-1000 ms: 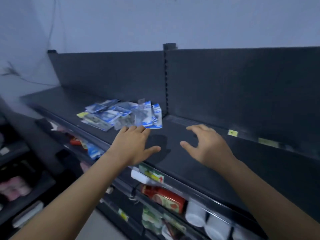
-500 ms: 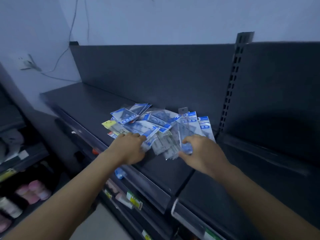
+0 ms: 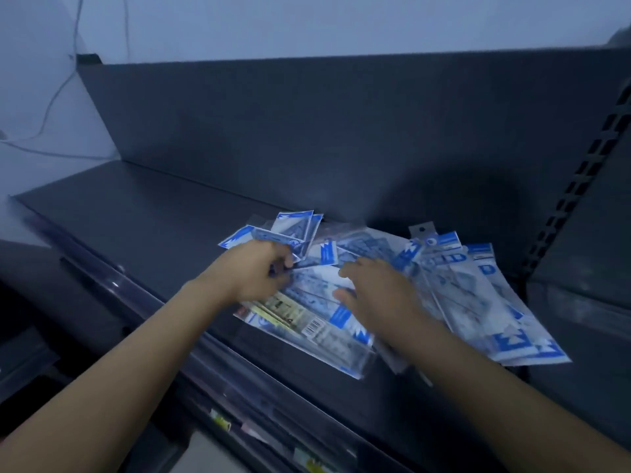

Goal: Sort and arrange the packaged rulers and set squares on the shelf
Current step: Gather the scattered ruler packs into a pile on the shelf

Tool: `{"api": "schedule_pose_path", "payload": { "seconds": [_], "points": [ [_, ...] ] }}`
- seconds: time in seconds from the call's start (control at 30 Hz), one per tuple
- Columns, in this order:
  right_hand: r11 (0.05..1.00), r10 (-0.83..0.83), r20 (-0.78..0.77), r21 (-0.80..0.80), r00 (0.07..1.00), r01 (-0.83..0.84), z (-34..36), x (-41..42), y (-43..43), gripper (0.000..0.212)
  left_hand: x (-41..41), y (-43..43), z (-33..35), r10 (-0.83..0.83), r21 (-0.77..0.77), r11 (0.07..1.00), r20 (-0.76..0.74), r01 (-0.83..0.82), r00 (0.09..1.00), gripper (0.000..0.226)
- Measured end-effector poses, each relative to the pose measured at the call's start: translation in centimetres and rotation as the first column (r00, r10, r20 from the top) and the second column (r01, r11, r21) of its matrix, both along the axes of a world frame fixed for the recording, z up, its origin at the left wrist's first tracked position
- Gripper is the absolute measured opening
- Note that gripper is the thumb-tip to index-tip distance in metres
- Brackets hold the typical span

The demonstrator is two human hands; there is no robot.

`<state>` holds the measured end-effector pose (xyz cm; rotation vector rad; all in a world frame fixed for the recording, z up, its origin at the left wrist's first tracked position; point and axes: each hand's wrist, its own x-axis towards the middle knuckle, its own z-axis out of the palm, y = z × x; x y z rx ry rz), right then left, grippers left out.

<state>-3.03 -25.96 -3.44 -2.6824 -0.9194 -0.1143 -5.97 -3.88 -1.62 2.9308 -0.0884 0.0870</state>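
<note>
Dimly, packets on dark shelf, pale wall

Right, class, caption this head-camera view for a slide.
Left hand grips and right hand rests on a loose pile of blue-packaged rulers on a dark shelf.

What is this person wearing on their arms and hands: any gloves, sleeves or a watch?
Nothing that shows. The left hand and right hand are ungloved. Both forearms are bare to the frame's edge, with no sleeve, watch or bracelet. No ring shows, though the picture is blurred.
</note>
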Motion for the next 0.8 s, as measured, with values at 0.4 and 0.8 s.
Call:
{"api": "schedule_pose_path", "payload": {
  "seconds": [0.4,0.8],
  "points": [
    [0.931,-0.328,-0.065,-0.195,0.943,0.31,1.1,-1.1,7.5,0.047,7.8,9.9,0.4,-0.318,-0.29,0.918,-0.135,0.27,0.938,0.056],
    [0.906,-0.361,-0.197,0.157,0.912,0.392,0.3,-1.1,8.6,0.048,11.5,8.0,2.7,-0.458,-0.487,0.801,-0.123,0.349,0.88,0.025]
  ]
}}
